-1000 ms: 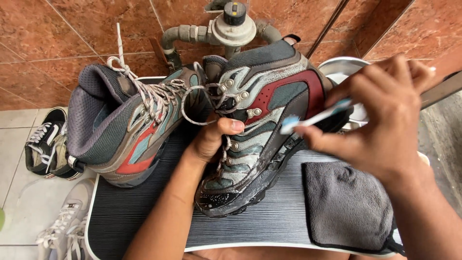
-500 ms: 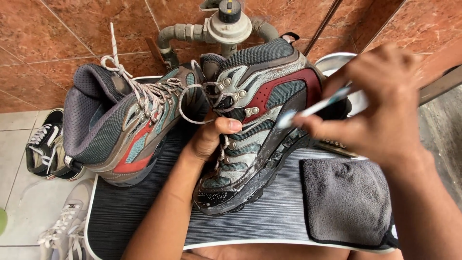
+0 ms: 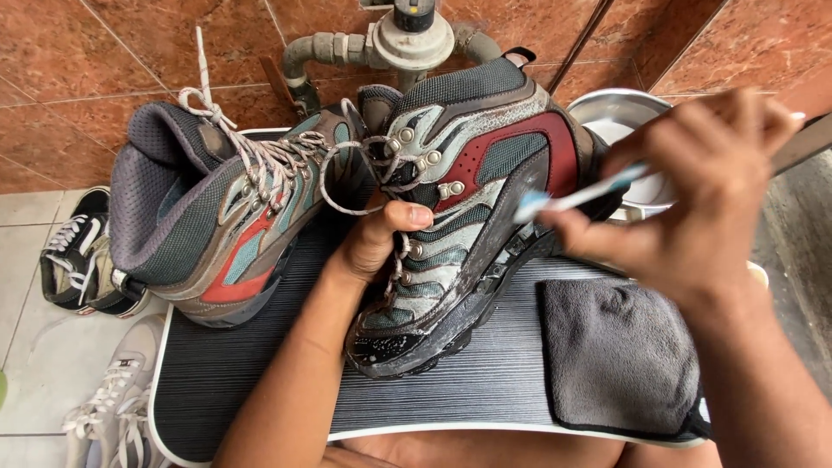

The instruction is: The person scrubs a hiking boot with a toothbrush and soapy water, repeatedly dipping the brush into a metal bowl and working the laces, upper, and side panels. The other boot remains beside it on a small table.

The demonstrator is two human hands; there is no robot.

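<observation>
My left hand (image 3: 377,243) grips the lace area of a grey and red hiking boot (image 3: 472,208) that lies tilted on its side on a black ribbed board (image 3: 260,373). My right hand (image 3: 702,208) holds a toothbrush (image 3: 572,198), and its bristled head touches the boot's soapy side near the red panel. A second matching boot (image 3: 217,221) rests on the board to the left, its laces loose.
A folded grey cloth (image 3: 615,355) lies on the board's right. A metal bowl (image 3: 620,117) stands behind the boot. Grey pipes (image 3: 381,48) run along the red tiled wall. A black sneaker (image 3: 74,256) and white sneakers (image 3: 113,394) lie on the floor to the left.
My right hand has shifted the toothbrush slightly along the boot's side. The left hand keeps the same grip on the boot.
</observation>
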